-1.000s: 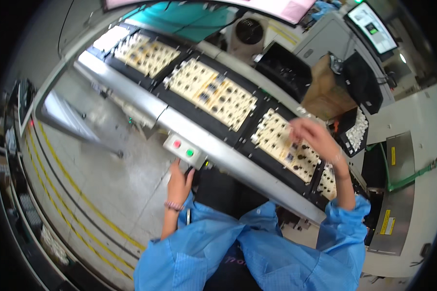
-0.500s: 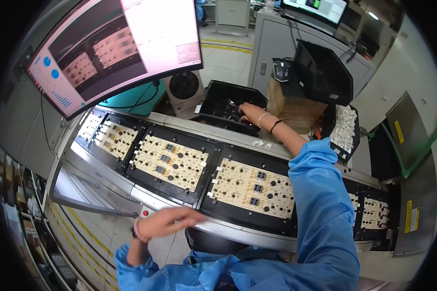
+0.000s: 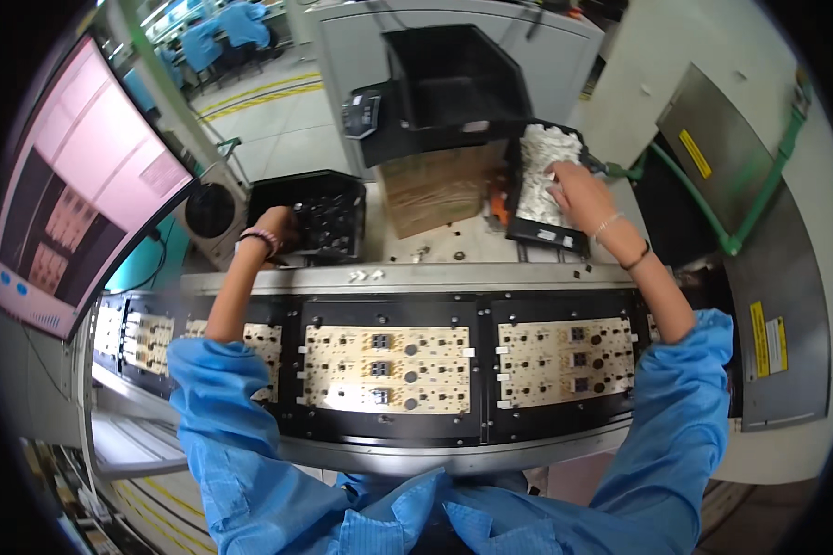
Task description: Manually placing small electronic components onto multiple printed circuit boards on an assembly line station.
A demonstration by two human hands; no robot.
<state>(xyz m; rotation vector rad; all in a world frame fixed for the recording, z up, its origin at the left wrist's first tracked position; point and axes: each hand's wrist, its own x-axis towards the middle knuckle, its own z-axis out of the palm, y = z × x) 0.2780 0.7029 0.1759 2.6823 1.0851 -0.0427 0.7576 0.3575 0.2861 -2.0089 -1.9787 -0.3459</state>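
My left hand (image 3: 276,228) reaches over the left wall of a black bin (image 3: 355,181) full of small black parts (image 3: 324,220); its fingers are mostly hidden. Over at the right, my right hand (image 3: 583,194) dips into another black bin (image 3: 551,233) heaped with small white parts (image 3: 544,153). Its fingers are bent together at the pile, and whatever is between them is too small to make out. Below my arms, cream circuit boards (image 3: 444,370) (image 3: 528,370) lie in black carrier trays (image 3: 483,314) on the line. They bear square dark blocks and small components.
A metal rail (image 3: 435,276) runs behind the trays, with a few white parts (image 3: 366,276) on it. Between the bins stand a cardboard box (image 3: 430,190) and an empty-looking black bin (image 3: 458,79). The monitor (image 3: 83,185) rises at left; a green pipe frame (image 3: 759,208) stands right.
The view has swung to the right. My right hand has gone from the black-parts bin to the white parts. My left hand has moved from the front rail into the black-parts bin.
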